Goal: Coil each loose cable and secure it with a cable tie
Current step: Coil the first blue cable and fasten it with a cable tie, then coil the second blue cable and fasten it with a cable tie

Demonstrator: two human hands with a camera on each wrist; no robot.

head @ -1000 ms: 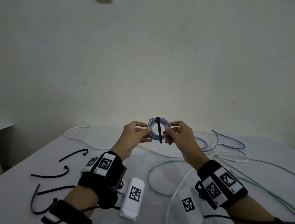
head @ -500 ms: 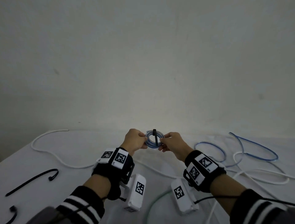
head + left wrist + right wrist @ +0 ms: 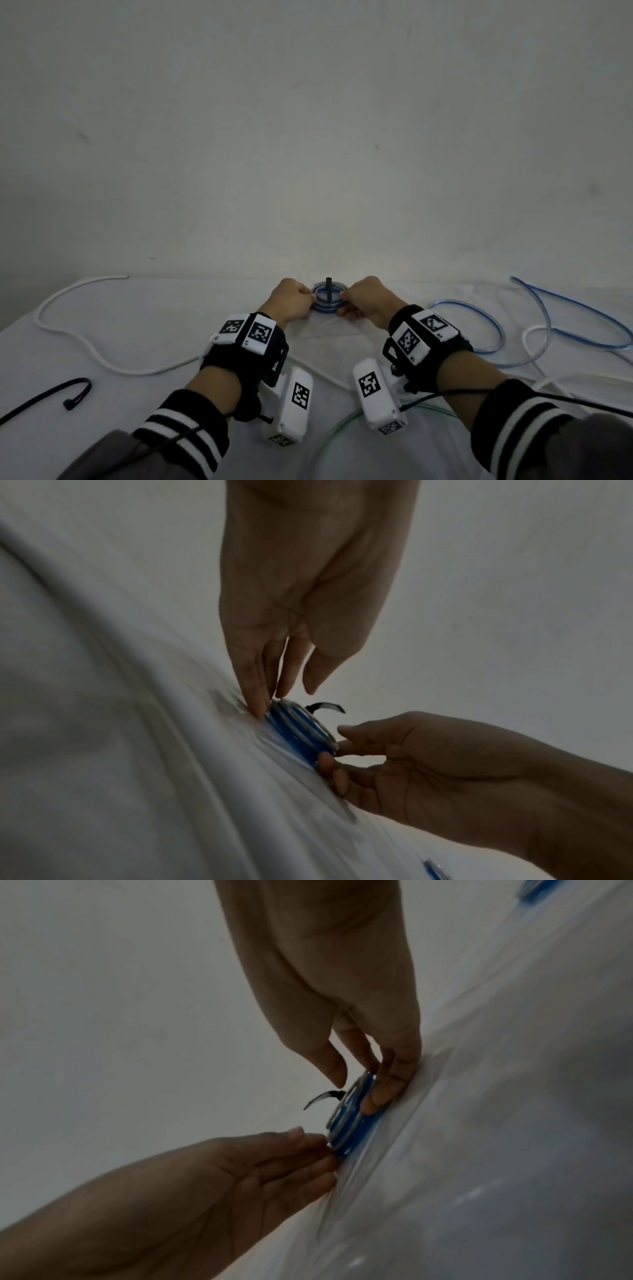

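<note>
both hands, left hand (image 3: 290,298) and right hand (image 3: 366,297), are pinching the blue coiled cable (image 3: 328,302) with its black cable tie (image 3: 329,288), sitting on the surface (image 3: 144,335) mid-frame

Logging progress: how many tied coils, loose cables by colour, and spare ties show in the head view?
Tied blue coil: 1
Loose blue cable: 1
Loose white cable: 1, perhaps 2
Loose green cable: 1
Spare black tie: 1
Total: 5, at least
</note>
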